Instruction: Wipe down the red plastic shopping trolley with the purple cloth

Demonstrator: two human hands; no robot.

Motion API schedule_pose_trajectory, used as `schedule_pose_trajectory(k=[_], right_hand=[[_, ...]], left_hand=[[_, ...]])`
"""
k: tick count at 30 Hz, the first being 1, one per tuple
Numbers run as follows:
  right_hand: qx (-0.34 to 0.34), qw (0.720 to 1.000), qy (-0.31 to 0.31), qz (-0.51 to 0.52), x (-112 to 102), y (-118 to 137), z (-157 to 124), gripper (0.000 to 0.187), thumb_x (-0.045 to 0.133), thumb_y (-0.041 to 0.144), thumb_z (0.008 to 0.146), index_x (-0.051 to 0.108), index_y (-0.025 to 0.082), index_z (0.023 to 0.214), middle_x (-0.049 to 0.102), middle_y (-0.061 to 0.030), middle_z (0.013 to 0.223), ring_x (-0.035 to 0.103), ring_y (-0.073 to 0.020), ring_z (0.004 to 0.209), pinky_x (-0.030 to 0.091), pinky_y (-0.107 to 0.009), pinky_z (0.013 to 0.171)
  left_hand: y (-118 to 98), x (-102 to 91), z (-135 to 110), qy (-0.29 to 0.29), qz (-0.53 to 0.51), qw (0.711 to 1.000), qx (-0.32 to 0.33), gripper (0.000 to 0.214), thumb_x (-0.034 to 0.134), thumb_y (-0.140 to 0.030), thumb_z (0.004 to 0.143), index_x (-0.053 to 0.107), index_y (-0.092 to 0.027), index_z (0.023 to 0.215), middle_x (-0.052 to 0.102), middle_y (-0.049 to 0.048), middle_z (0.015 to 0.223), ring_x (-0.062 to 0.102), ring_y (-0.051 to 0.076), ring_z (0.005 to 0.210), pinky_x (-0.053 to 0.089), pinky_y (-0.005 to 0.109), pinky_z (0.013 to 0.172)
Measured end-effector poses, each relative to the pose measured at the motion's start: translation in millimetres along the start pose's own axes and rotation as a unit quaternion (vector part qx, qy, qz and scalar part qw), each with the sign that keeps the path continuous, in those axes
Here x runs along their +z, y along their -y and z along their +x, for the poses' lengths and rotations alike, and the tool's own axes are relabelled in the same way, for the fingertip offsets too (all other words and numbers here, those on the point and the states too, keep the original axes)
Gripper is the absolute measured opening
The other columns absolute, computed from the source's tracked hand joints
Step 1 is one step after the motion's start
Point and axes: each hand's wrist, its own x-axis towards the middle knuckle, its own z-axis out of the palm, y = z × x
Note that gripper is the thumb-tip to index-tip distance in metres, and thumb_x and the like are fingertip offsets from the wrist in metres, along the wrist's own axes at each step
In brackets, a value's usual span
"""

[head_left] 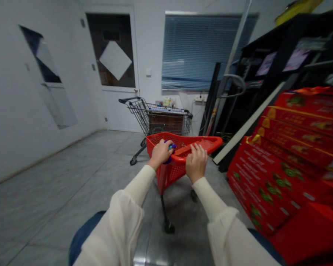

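A small red plastic shopping cart [169,173] stands on the grey tiled floor right in front of me. My left hand [161,152] is closed round a blue-purple grip at the left end of the cart's handle. My right hand [196,162] rests with curled fingers over the red handle bar [183,158] at its right side. Both arms wear cream long sleeves. The cart's basket looks mostly bare, though its inside is partly hidden.
A metal wire shopping cart [158,118] with boxes in it stands just beyond the red one. Stacked red cartons [288,147] line the right side, with dark shelving [291,55] behind. A white door [113,70] and a blue window blind [194,51] are ahead.
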Motion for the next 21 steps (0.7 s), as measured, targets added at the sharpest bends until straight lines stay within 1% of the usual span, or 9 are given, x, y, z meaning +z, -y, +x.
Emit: schedule_pose_trajectory(k=[3, 6, 9, 11, 13, 15, 17, 19, 21], right_hand=[[0.002, 1.0, -0.011, -0.011, -2, 13, -2, 0.046, 0.035, 0.025, 0.092, 0.059, 0.015, 0.13, 0.059, -0.0154, 0.135, 0.045, -0.0282, 0.13, 0.026, -0.051, 0.113], [-0.017, 0.999, 0.031, -0.026, -14, 14, 4, 0.045, 0.04, 0.031, 0.094, 0.057, 0.015, 0.132, 0.062, -0.0166, 0.13, 0.049, -0.0296, 0.121, 0.03, -0.049, 0.108], [-0.066, 0.994, 0.086, -0.019, -24, 1, 18, 0.043, 0.042, 0.032, 0.094, 0.058, 0.016, 0.131, 0.065, -0.0139, 0.123, 0.053, -0.0271, 0.111, 0.035, -0.043, 0.102], [-0.095, 0.992, 0.087, -0.013, -24, -8, 27, 0.04, 0.044, 0.032, 0.093, 0.062, 0.016, 0.125, 0.064, -0.013, 0.126, 0.052, -0.0262, 0.115, 0.034, -0.041, 0.103], [-0.104, 0.992, 0.077, -0.013, -20, -12, 31, 0.037, 0.044, 0.03, 0.093, 0.067, 0.016, 0.119, 0.065, -0.0124, 0.125, 0.053, -0.0256, 0.115, 0.034, -0.039, 0.103], [-0.097, 0.993, 0.066, -0.022, -14, -9, 30, 0.036, 0.044, 0.026, 0.092, 0.069, 0.015, 0.116, 0.067, -0.0123, 0.121, 0.055, -0.0255, 0.112, 0.035, -0.039, 0.101], [-0.09, 0.994, 0.057, -0.032, -9, -2, 26, 0.037, 0.043, 0.023, 0.091, 0.07, 0.014, 0.116, 0.068, -0.013, 0.12, 0.056, -0.0259, 0.111, 0.035, -0.04, 0.1], [-0.086, 0.994, 0.053, -0.039, -9, 6, 23, 0.038, 0.043, 0.023, 0.091, 0.069, 0.013, 0.117, 0.067, -0.0139, 0.121, 0.056, -0.0266, 0.112, 0.035, -0.041, 0.1], [-0.083, 0.994, 0.058, -0.044, -12, 11, 22, 0.038, 0.043, 0.024, 0.092, 0.068, 0.012, 0.118, 0.067, -0.0153, 0.122, 0.056, -0.0272, 0.112, 0.036, -0.042, 0.1]], left_hand=[[-13, -14.3, -16, -0.004, 0.007, 0.998, 0.066, 0.031, 0.052, -0.042, 0.095, 0.06, -0.031, 0.123, 0.056, 0.0052, 0.111, 0.063, 0.019, 0.1, 0.048, 0.028, 0.087], [-9, -22.7, -25, -0.004, 0.016, 0.996, 0.091, 0.031, 0.052, -0.041, 0.095, 0.06, -0.031, 0.123, 0.056, 0.0056, 0.111, 0.063, 0.02, 0.099, 0.048, 0.028, 0.086], [14, -21.7, -16, 0.018, 0.021, 0.998, 0.048, 0.031, 0.05, -0.039, 0.096, 0.06, -0.03, 0.124, 0.055, 0.0064, 0.113, 0.063, 0.02, 0.1, 0.048, 0.028, 0.087], [27, -19.2, -6, 0.028, 0.023, 0.999, 0.015, 0.032, 0.05, -0.039, 0.096, 0.059, -0.03, 0.125, 0.055, 0.0068, 0.116, 0.063, 0.02, 0.102, 0.048, 0.029, 0.088], [30, -18.6, -1, 0.029, 0.025, 0.999, -0.007, 0.032, 0.05, -0.039, 0.096, 0.059, -0.029, 0.125, 0.055, 0.0074, 0.118, 0.063, 0.02, 0.103, 0.048, 0.03, 0.089], [22, -21.4, -4, 0.026, 0.032, 0.999, -0.012, 0.032, 0.05, -0.04, 0.096, 0.058, -0.029, 0.125, 0.055, 0.0077, 0.117, 0.063, 0.021, 0.102, 0.048, 0.031, 0.088], [7, -26.8, -14, 0.018, 0.048, 0.999, -0.002, 0.032, 0.05, -0.04, 0.095, 0.058, -0.03, 0.125, 0.055, 0.0079, 0.115, 0.064, 0.022, 0.1, 0.048, 0.032, 0.087], [-10, -33.0, -27, 0.003, 0.072, 0.997, 0.019, 0.032, 0.051, -0.039, 0.095, 0.058, -0.03, 0.124, 0.055, 0.0083, 0.115, 0.063, 0.023, 0.1, 0.048, 0.033, 0.087], [-20, -38.3, -37, -0.011, 0.098, 0.995, 0.029, 0.03, 0.051, -0.037, 0.095, 0.059, -0.029, 0.123, 0.053, 0.0092, 0.115, 0.062, 0.025, 0.103, 0.047, 0.035, 0.089]])
